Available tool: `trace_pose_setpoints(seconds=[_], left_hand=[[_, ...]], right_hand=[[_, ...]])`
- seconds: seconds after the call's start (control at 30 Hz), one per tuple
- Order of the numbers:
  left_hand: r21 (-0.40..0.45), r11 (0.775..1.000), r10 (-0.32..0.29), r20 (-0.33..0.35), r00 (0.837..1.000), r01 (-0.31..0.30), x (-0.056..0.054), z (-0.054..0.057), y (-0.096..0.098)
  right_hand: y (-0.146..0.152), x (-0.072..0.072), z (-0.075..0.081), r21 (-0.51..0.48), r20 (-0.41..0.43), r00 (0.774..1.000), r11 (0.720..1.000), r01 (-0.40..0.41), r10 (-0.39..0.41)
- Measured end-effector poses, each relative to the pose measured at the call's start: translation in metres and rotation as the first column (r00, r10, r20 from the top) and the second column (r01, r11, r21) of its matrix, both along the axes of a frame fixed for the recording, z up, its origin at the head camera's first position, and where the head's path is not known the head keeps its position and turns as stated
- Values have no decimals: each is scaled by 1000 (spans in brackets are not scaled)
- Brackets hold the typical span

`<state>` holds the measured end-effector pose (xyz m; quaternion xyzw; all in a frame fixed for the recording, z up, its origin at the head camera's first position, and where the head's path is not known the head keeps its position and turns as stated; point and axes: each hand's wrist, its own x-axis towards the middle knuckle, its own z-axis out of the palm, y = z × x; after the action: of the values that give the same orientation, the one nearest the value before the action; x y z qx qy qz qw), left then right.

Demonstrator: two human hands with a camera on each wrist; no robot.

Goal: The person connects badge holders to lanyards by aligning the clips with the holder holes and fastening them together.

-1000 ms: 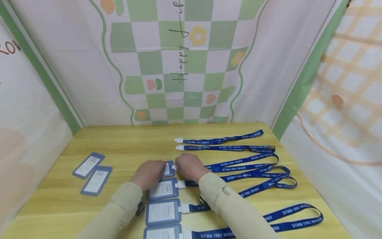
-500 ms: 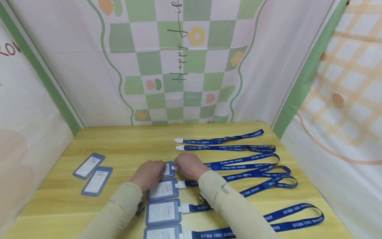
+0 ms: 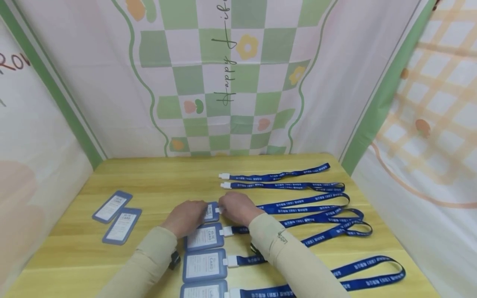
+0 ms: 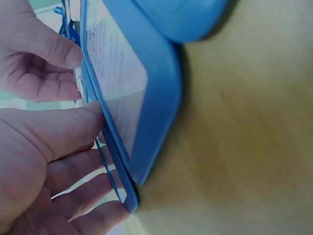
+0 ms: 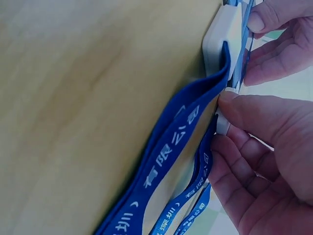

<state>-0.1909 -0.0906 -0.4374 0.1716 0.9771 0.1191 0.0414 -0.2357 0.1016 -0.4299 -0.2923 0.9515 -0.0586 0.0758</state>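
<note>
My left hand (image 3: 186,216) pinches a blue-edged card holder (image 3: 211,212), fourth from the front in a column near the table's middle. In the left wrist view the thumb lies along the upper side of that holder (image 4: 128,196), fingers beneath. Close against its right end, my right hand (image 3: 240,208) grips the white plastic clip (image 5: 223,122) of a blue lanyard, thumb and curled fingers around it in the right wrist view. The lanyard's strap (image 3: 302,203) runs off to the right. Where clip and holder meet is mostly covered by fingers.
Nearer me lie card holders (image 3: 204,265) with white clips (image 3: 232,260) and lanyards attached. Two loose card holders (image 3: 113,206) overlap at the left. Two lanyards (image 3: 275,177) without holders lie at the back. A patterned curtain (image 3: 231,82) stands behind the table (image 3: 156,174).
</note>
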Motion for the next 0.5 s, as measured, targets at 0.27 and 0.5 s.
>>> trace_pose_setpoints(seconds=[0.27, 0.5], left_hand=[[23, 1000, -9, 4, 1000, 9, -1, -2, -2], [48, 998, -28, -11, 1000, 29, 0, -3, 0]], right_hand=[[3, 2, -1, 11, 25, 999, 999, 33, -33], [6, 3, -1, 27, 41, 997, 998, 63, -64]])
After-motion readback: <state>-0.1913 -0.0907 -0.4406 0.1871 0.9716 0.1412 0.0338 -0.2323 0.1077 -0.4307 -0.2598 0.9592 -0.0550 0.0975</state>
